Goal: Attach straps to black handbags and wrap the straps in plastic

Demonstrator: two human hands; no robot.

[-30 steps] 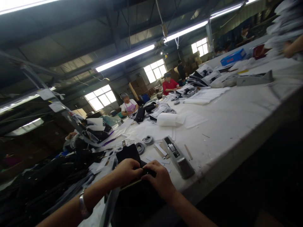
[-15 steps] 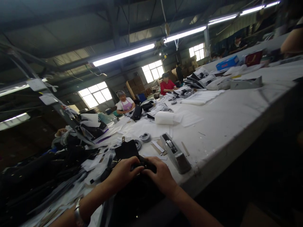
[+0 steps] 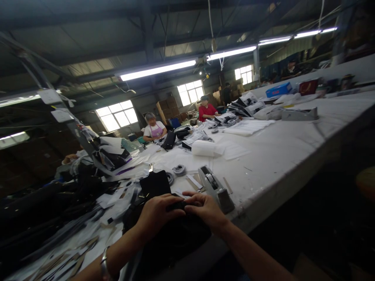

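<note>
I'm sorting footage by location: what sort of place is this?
Likely a factory workshop, perhaps for bags: a long white worktable, black bag-like items on it, and strip lights overhead.

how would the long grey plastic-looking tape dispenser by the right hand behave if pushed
The tape dispenser would probably slide rather than roll, given its long, blocky body. It seems unlikely to tip, as it sits low on the white tabletop. It looks rigid, so should hardly bend.

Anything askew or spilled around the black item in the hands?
Only clutter stands out: thin brown strips lie strewn at odd angles left of the black item. No spill shows; the item is too dark to check for damage.
</note>
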